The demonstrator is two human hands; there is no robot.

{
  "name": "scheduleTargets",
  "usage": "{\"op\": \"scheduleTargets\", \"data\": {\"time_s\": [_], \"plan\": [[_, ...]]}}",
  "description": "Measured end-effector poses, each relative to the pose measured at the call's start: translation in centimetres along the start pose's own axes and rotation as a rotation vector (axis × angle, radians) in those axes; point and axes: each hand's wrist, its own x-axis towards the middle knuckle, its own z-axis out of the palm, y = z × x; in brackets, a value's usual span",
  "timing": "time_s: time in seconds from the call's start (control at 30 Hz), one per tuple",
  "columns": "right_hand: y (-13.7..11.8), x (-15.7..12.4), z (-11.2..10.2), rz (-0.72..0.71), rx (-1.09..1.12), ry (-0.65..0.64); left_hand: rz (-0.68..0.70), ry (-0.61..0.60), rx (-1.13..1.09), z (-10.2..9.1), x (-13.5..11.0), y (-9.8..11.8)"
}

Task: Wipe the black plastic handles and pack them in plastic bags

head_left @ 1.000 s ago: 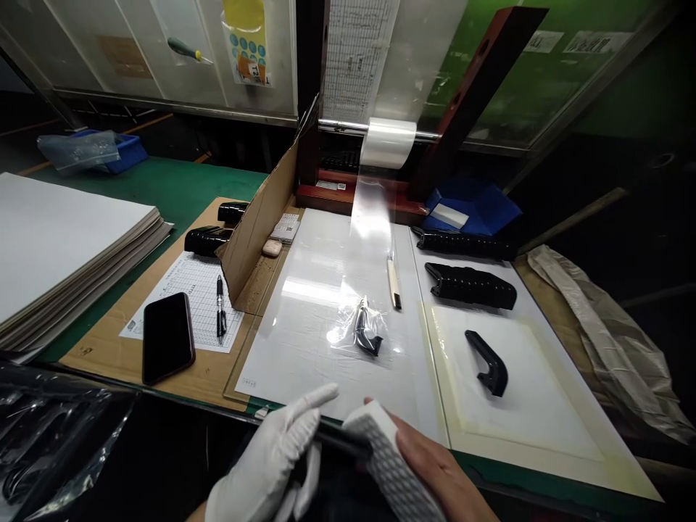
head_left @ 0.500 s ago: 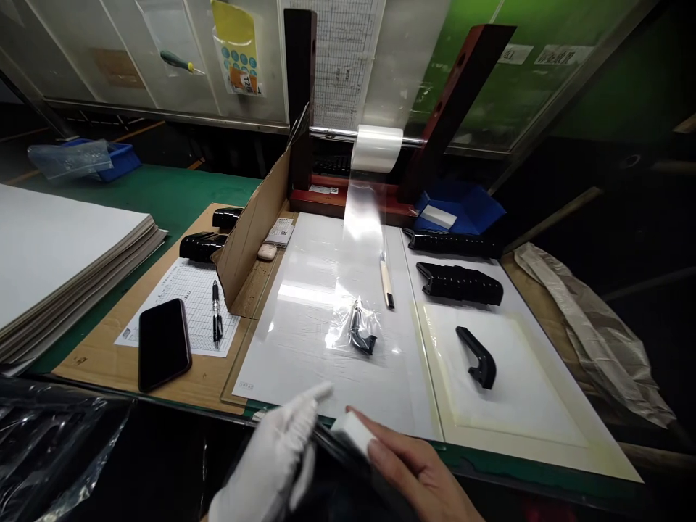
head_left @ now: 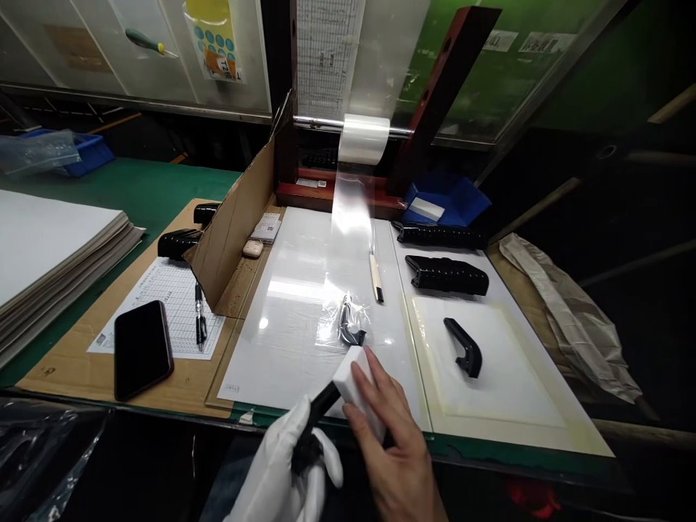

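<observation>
My left hand, in a white glove, is closed around a black plastic handle at the front edge of the table. Bare, my right hand grips a white sponge block between thumb and fingers. The block touches the far end of the handle. Just beyond lies a similar black handle in a clear plastic bag on the white work surface. Another black handle rests on the framed white sheet at the right. My palm hides part of the held handle.
A roll of clear film hangs on a rod at the back. A knife with a pale handle lies below it. Long black parts sit at the right. Left are a cardboard divider, a pen and a phone.
Both hands have risen further into view, and the right has moved the sponge block up to the handle's far end. The view has shifted slightly to the right.
</observation>
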Motion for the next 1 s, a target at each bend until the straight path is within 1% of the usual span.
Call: {"op": "scheduleTargets", "data": {"time_s": [0.07, 0.1, 0.13, 0.2, 0.23, 0.33, 0.43, 0.47, 0.5, 0.57, 0.6, 0.67, 0.7, 0.8, 0.83, 0.93, 1.0], "plan": [[0.8, 0.5, -1.5, -0.238, -0.126, -0.028, 0.046, 0.011, 0.015, -0.3, 0.1, -0.8], [1.1, 0.7, -1.9, -0.303, -0.176, -0.057, 0.064, 0.034, 0.019, -0.4, 0.2, -1.2], [1.3, 0.7, -2.2, -0.304, -0.216, -0.081, 0.073, 0.057, 0.024, -0.5, 0.2, -1.6], [1.4, 0.5, -2.2, -0.224, -0.263, -0.102, 0.086, 0.094, 0.038, -0.6, 0.3, -2.2], [1.4, 0.4, -2.1, -0.216, -0.261, -0.113, 0.093, 0.109, 0.045, -0.6, 0.3, -2.4], [1.4, 0.2, -1.9, -0.264, -0.210, -0.185, 0.133, 0.152, 0.059, -0.6, 0.4, -2.4], [1.5, 0.3, -2.0, -0.135, -0.276, -0.176, 0.182, 0.203, 0.062, -0.8, 0.2, -2.2], [1.5, 0.3, -2.1, -0.127, -0.289, -0.162, 0.194, 0.221, 0.060, -0.9, 0.1, -2.2], [1.4, 0.3, -2.1, -0.158, -0.282, -0.158, 0.205, 0.237, 0.057, -1.1, 0.0, -2.2], [1.3, 0.3, -2.3, -0.225, -0.236, -0.192, 0.221, 0.264, 0.050, -1.4, -0.1, -2.5], [1.3, 0.4, -2.3, -0.221, -0.222, -0.202, 0.228, 0.275, 0.048, -1.5, -0.1, -2.6], [1.2, 0.5, -2.5, -0.145, -0.229, -0.205, 0.239, 0.294, 0.048, -1.7, -0.2, -2.9], [1.2, 0.5, -2.6, -0.132, -0.230, -0.207, 0.244, 0.304, 0.051, -1.8, -0.2, -2.9], [1.3, 0.6, -2.8, -0.216, -0.189, -0.246, 0.254, 0.322, 0.076, -1.9, -0.3, -2.9], [1.3, 0.6, -2.8, -0.209, -0.183, -0.257, 0.255, 0.328, 0.090, -2.0, -0.3, -2.9], [1.5, 0.6, -3.1, -0.112, -0.191, -0.280, 0.264, 0.355, 0.133, -2.1, -0.2, -3.2], [1.6, 0.6, -3.4, -0.139, -0.127, -0.342, 0.276, 0.377, 0.156, -2.0, -0.3, -3.6]]}}
